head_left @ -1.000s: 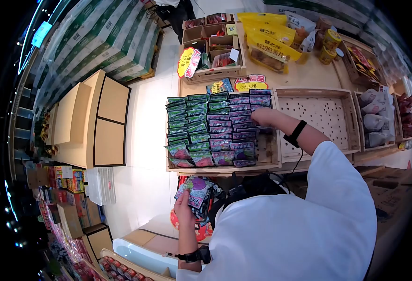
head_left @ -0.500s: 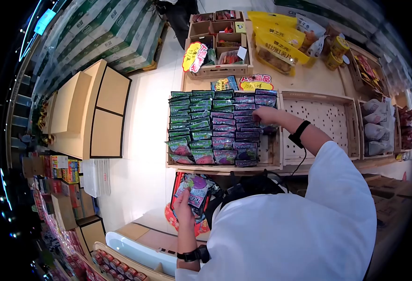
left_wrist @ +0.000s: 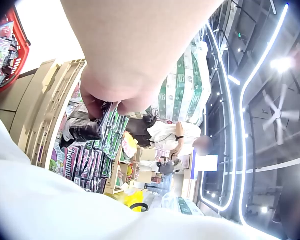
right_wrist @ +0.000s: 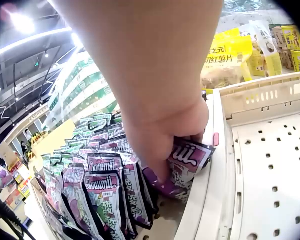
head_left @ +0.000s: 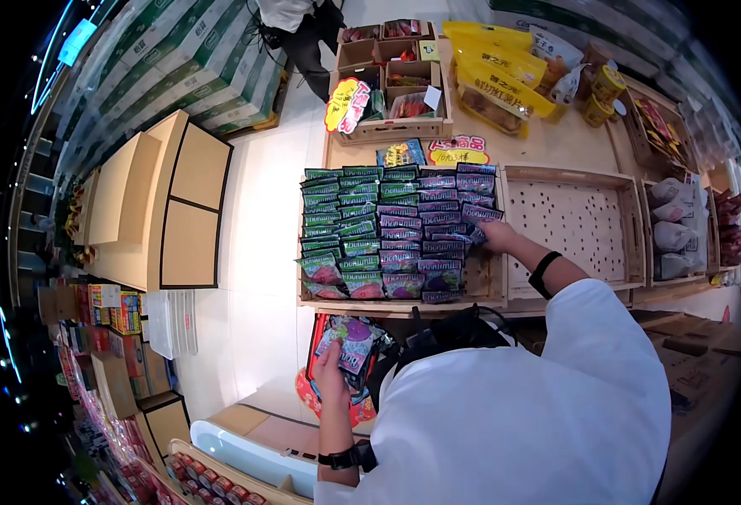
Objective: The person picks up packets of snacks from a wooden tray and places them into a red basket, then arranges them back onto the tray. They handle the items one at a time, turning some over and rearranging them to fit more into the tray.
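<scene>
Left hand [head_left: 331,380] grips purple packets [head_left: 355,341] near crate [head_left: 402,306]; right hand [head_left: 502,237] pinches 1 purple packet [right_wrist: 182,167] inside, beside other packets [right_wrist: 107,192].

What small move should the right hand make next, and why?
Probably ease the purple packet down against the right-hand column and let go. The right hand pinches it at that column's near end, bare crate floor shows just nearer the person, and the left hand holds another packet.
</scene>
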Available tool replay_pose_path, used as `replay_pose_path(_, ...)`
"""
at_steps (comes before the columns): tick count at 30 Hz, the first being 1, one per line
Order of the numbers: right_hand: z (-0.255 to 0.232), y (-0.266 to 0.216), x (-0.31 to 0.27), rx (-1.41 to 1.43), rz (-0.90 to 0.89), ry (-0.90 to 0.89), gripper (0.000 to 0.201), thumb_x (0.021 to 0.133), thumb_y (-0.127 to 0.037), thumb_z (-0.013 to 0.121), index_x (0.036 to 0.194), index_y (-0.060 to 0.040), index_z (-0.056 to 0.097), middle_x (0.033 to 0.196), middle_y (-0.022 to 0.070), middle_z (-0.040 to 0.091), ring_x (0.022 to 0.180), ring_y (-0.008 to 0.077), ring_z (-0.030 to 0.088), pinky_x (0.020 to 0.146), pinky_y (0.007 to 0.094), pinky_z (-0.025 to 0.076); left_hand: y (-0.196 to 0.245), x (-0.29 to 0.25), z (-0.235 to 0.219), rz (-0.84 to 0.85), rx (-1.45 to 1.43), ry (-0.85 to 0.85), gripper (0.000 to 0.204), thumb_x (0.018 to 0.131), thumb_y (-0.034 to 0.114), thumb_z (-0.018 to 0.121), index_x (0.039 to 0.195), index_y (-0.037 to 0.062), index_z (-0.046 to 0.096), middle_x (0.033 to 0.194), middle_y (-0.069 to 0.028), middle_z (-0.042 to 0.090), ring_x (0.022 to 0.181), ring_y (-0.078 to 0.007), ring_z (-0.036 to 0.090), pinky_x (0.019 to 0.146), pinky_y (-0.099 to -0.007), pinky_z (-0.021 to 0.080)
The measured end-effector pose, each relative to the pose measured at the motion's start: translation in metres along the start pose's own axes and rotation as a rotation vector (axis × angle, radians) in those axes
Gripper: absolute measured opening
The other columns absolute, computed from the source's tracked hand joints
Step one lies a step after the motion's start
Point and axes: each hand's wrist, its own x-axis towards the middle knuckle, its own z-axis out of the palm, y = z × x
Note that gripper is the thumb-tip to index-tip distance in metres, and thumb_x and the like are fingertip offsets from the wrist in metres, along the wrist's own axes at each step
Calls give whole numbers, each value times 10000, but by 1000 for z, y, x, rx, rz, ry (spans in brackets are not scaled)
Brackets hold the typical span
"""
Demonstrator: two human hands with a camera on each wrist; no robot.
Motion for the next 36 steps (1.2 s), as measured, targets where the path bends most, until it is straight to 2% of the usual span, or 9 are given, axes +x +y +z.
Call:
replay_pose_path(2, -3, -6, 5, -45, 45, 10, 510, 588, -217, 767, 1041, -65, 588, 1019, 160, 625, 970, 341, 590, 822, 411, 492, 3, 0, 1, -12, -10, -5, 286, 905, 130, 575, 1093, -83, 595, 1060, -129, 631, 947, -176, 603, 849, -289, 467)
replay_pose_path(4, -22, -17, 10, -158, -55, -293, 462, 612, -215, 741, 1031, -70, 611, 1027, 161, 633, 979, 334, 595, 838, 405, 488, 9, -3, 4, -32, -3, -6, 277, 906, 131, 574, 1083, -80, 599, 1048, -125, 634, 948, -175, 603, 846, -294, 469)
replay_pose_path(11, 11, 1, 51, -77, 112, -343, 420, 646, -254, 706, 1021, -78, 638, 1050, 168, 633, 1003, 329, 595, 840, 394, 490, 1, 4, -7, 10, 41, -1, 285, 902, 155, 592, 1099, -49, 611, 1033, -99, 649, 912, -140, 609, 789, -258, 477)
replay_pose_path(19, -2, -5, 21, 30, 45, 192, 420, 666, -44, 612, 1082, -102, 598, 1030, 157, 628, 981, 332, 593, 806, 415, 491, 13, -4, 9, -36, -15, -103, 306, 919, 171, 558, 1097, -75, 589, 1068, -130, 622, 952, -185, 603, 840, -306, 476)
replay_pose_path(23, -57, -46, -2, 35, 7, 119, 463, 715, -17, 584, 1171, -77, 531, 1099, 148, 599, 1051, 327, 556, 886, 396, 464, 16, 0, 19, -44, -19, -137, 296, 935, 167, 540, 1129, -50, 592, 1084, -100, 628, 1003, -148, 582, 869, -277, 451)
replay_pose_path(31, -119, -178, -45, 189, -982, 296, 617, 745, -276, 709, 1272, -66, 468, 1132, 162, 565, 1063, 318, 535, 917, 407, 427, 20, 11, 77, 8, 304, -484, 321, 921, 205, 573, 1148, -20, 606, 1088, -85, 641, 992, -121, 569, 874, -251, 425)
replay_pose_path(33, -121, -194, -54, 253, -932, 136, 593, 736, -299, 718, 1233, -63, 499, 1077, 168, 580, 1016, 329, 549, 874, 413, 436, 33, 2, 101, 284, 858, -716, 304, 925, 220, 564, 1157, 30, 619, 1058, -77, 650, 960, -115, 583, 831, -257, 446)
replay_pose_path(34, -121, -196, -58, 322, -891, -30, 571, 727, -323, 727, 1194, -60, 531, 1023, 174, 594, 969, 341, 564, 831, 419, 446, 52, -15, 122, 149, 1030, -707, 297, 895, 210, 603, 1149, 58, 629, 1065, -102, 643, 968, -139, 589, 831, -272, 448)
replay_pose_path(36, -112, -183, -57, 281, -801, -116, 521, 724, -330, 730, 1132, -54, 562, 964, 175, 601, 923, 348, 571, 790, 423, 449, 40, -13, 133, 414, 989, -787, 303, 878, 199, 620, 1142, 51, 629, 1107, -121, 618, 1006, -174, 582, 848, -283, 445)
